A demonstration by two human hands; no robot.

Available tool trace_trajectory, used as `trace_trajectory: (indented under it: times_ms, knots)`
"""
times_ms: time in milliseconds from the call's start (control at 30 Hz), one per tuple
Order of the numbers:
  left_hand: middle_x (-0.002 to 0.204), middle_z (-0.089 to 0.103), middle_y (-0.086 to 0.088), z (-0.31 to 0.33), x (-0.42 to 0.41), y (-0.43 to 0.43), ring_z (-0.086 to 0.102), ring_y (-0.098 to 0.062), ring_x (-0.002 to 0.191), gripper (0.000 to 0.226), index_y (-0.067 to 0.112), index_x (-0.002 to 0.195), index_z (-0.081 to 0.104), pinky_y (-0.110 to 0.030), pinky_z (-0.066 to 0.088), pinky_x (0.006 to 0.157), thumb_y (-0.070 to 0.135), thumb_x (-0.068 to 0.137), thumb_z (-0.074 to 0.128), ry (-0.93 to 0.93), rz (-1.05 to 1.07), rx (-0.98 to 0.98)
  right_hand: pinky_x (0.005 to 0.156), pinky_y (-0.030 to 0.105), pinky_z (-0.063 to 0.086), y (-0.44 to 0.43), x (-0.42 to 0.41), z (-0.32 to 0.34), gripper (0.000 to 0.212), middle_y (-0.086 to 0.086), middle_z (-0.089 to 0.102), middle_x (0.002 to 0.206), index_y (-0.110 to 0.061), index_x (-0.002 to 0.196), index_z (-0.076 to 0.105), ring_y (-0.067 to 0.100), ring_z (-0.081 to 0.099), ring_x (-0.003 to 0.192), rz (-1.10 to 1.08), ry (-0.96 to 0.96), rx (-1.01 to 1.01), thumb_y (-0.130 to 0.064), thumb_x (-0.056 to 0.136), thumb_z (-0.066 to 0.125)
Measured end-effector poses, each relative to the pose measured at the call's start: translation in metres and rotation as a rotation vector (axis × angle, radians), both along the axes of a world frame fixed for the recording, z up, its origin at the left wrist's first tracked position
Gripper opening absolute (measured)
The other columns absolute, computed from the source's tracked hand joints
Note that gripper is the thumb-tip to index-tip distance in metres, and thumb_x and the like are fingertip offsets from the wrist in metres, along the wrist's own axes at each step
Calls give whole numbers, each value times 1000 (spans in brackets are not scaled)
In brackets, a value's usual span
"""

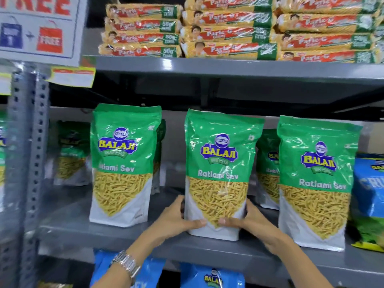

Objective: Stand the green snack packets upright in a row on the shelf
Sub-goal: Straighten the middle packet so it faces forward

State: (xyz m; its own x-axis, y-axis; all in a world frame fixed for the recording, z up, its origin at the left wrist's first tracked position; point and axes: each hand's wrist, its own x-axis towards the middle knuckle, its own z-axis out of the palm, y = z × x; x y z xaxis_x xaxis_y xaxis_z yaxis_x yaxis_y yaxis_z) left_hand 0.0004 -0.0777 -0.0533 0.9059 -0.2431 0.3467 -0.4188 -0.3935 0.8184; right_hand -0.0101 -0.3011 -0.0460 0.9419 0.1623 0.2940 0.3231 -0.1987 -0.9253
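On the grey shelf (128, 235), left hand (176, 215) and right hand (247, 222) clasp the upright middle Ratlami Sev packet (220, 163) at its base, fingers closed around both lower edges.

Packets (220, 163): green tops, white bottoms, yellow sev print, blue-yellow logo. Shelf (207, 246) grey. Biscuit packs (228, 32) yellow with red band, green end. Blue bag (369, 183) at right. Sign (39, 28) white, red lettering. Watch (126, 263) silver.
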Motion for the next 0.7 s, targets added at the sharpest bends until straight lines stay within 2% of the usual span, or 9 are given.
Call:
trace_trajectory:
  times_ms: [100,133,233,300,400,500,700]
  knots:
    - [97,49,27,1,0,-3,54,-4,100,46,42,82,36,-26,47,91,37,67,79,-8,-9,9,83,17,47,-6,4,-1,94,-13,62,120,-28,124,44,3,59,107,-12,29,-17,-30,44,93]
    - [98,48,27,1,2,-3,53,-5,102,47,43,82,35,-25,46,91,38,66,79,-14,-10,7,85,20,47,-6,4,-1,96,-11,62,122,-28,124,44,6,59,109,-18,36,-17,-31,42,93]
    - [107,53,22,0,7,-2,54,-10,108,51,43,88,39,-32,46,96,44,59,81,5,-28,-9,73,14,48,-6,2,-1,86,-14,65,115,-30,119,46,1,63,101,-2,47,3,-25,46,91]
    - [112,56,17,1,9,-2,55,-11,108,55,41,92,43,-36,46,97,45,55,83,26,-33,-20,70,13,49,-7,2,-2,84,-14,67,112,-30,116,48,-3,65,95,1,45,22,-25,44,91]
    - [117,57,13,0,11,-4,55,-13,111,67,38,103,45,-36,46,97,50,49,84,37,-30,-9,78,18,48,-9,2,-3,92,-11,67,114,-28,119,47,4,65,102,-6,54,37,-28,39,93]
    - [128,53,7,-2,15,-7,51,-16,117,104,28,126,39,-38,45,100,65,37,80,53,-4,28,84,24,48,-11,1,-3,93,-7,70,113,-26,120,49,10,66,104,-5,54,53,-26,38,93]
    - [128,54,4,-7,20,-7,52,-17,115,110,26,126,38,-38,46,98,71,34,78,37,10,33,82,22,49,-9,-1,-1,89,-7,71,112,-28,117,51,9,67,101,2,66,65,-25,39,92]
